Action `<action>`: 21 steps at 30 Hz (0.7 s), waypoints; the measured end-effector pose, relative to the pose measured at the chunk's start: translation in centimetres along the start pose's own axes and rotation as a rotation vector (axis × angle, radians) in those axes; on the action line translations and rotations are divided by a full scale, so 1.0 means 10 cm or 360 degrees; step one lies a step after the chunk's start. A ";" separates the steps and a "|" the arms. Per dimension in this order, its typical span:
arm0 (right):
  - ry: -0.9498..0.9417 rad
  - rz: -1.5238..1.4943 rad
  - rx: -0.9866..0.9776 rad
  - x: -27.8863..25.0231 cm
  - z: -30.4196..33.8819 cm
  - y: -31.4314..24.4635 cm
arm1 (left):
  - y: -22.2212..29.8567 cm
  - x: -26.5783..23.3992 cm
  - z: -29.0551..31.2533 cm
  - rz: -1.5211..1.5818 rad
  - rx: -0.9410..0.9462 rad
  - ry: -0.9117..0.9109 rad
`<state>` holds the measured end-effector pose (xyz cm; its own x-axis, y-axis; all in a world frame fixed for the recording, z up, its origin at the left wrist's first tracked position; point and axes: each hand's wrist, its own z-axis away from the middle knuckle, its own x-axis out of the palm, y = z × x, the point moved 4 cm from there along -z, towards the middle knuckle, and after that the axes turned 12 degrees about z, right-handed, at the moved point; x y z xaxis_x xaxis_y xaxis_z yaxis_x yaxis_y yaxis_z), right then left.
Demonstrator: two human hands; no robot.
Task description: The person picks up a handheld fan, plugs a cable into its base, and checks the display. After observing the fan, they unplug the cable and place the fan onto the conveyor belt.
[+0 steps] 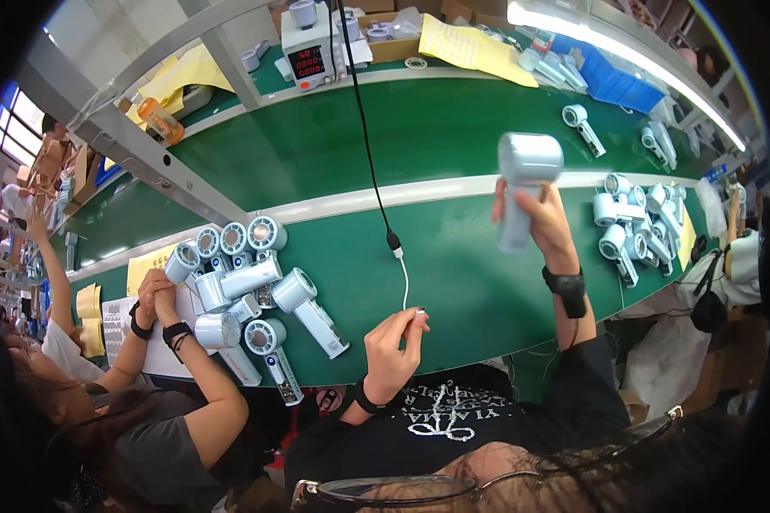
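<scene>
Raised over the green bench (453,265), my right hand (543,214) is closed around the handle of a pale blue handheld fan (530,160), whose round head points up; it is slightly blurred. Near the bench's front edge, my left hand (392,352) pinches the plug end of a white charging cable (405,280). This cable joins a black cord (370,154) hanging from above. The plug and the fan are well apart. Several similar fans (293,291) lie piled to my left, and another pile of fans (633,214) lies to my right.
A co-worker's clasped hands (154,295) rest beside the left pile, over paper sheets (115,321). On the back shelf stand a power supply with a red display (308,56), yellow paper (470,51) and a blue bin (612,81). A metal post (171,162) rises at left.
</scene>
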<state>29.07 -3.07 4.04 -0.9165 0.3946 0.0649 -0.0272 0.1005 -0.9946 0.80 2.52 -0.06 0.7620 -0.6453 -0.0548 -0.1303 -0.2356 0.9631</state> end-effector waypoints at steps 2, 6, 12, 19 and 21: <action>0.0507 0.0873 -0.0394 -0.15 -0.27 0.04 | 0.00 0.02 0.01 -0.0005 -0.0001 -0.0021; 0.0793 0.1504 -0.0274 -0.64 -0.83 0.67 | 0.00 0.03 0.05 -0.0021 -0.0024 -0.0059; 0.1006 0.1477 0.0377 -1.34 -1.30 1.65 | -0.05 -0.05 0.19 -0.0098 -0.0117 -0.0042; 0.1332 0.1985 -0.0202 -1.36 -1.00 1.17 | -0.03 -0.11 0.16 -0.0087 -0.0154 -0.0027; 0.1421 0.2039 -0.0740 -0.65 -0.79 0.48 | -0.04 -0.11 0.16 -0.0088 -0.0156 -0.0019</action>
<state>38.08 2.08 -0.47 0.2708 0.7897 -0.5505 0.7958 -0.5054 -0.3335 -1.01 2.19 -0.79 0.7585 -0.6422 -0.1109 -0.0254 -0.1992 0.9796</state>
